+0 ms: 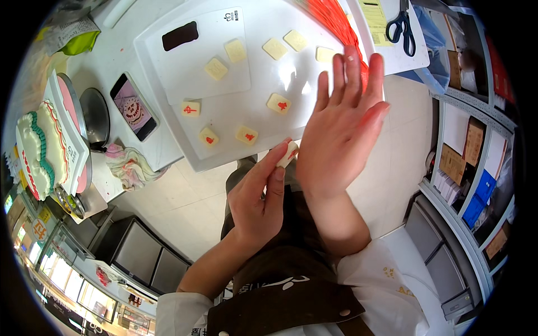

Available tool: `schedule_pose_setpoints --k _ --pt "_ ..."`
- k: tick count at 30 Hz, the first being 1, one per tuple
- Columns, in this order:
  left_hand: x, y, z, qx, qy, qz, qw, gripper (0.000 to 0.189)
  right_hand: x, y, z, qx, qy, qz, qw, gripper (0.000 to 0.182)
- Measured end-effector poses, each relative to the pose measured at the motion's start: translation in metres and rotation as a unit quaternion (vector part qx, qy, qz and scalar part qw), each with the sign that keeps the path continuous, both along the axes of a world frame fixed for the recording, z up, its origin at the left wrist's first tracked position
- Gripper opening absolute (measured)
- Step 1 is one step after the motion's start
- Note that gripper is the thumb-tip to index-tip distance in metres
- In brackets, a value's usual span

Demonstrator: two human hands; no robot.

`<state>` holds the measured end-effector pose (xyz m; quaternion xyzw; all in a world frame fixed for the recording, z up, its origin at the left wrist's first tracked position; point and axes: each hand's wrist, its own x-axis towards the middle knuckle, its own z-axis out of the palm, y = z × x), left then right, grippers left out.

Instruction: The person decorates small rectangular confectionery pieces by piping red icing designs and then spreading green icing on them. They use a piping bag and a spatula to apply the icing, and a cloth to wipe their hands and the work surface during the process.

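Observation:
Between thumb and finger, my left hand (258, 197) pinches a small cream-coloured tile (288, 154) with a red mark, just off the near edge of a white tray (191, 161). My right hand (342, 126) is raised beside it, palm showing and fingers spread, with nothing in it. In the tray lie several similar tiles; some bear red marks, such as the one with a red character (191, 109), and others look unmarked, such as the pale tile (275, 49). A dark brown slab (180, 36) rests on a thin white board (206, 88). Red plastic piping bags (342, 21) lie at the tray's far right.
Left of the tray are a smartphone (134, 106), a stained cloth (132, 167) and a decorated cream cake (46, 147) on a board. Blue-handled scissors (401, 31) lie at the far right. Metal shelving (456, 138) stands to the right.

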<state>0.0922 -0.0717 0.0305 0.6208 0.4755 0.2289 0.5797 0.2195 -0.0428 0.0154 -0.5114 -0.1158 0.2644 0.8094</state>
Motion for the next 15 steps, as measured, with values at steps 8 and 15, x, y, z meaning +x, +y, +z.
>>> schedule_pose_setpoints --k 8,15 --pt "-0.021 0.053 -0.028 -0.142 -0.002 0.067 0.988 0.025 0.040 -0.033 -0.010 -0.059 -0.083 0.005 0.995 0.068" --pt "-0.003 0.096 -0.038 -0.018 0.155 -0.068 0.985 0.022 0.032 -0.072 -0.014 -0.020 0.023 0.107 0.994 0.061"
